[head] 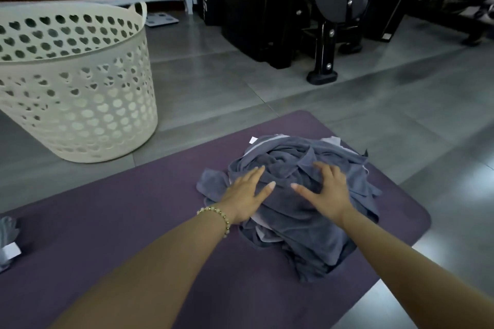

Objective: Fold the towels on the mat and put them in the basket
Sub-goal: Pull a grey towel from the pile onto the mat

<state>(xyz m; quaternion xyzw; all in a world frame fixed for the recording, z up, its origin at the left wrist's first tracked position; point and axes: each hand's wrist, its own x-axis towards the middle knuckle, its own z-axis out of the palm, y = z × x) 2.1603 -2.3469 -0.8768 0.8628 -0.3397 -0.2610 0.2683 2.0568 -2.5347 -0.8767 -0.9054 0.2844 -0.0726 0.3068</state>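
Left hand: is lying flat on the near-left side of the towels, fingers straight and spread; a beaded bracelet is sitting on its wrist.
Right hand: is resting on the heap just beside it, fingers spread.
Towels: are lying crumpled in one grey heap on the purple mat.
Basket: is standing upright on the floor, well apart from the hands.

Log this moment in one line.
left hand: open, on towel pile | right hand: open, on towel pile | towel pile: crumpled on mat | basket: floor, beside mat
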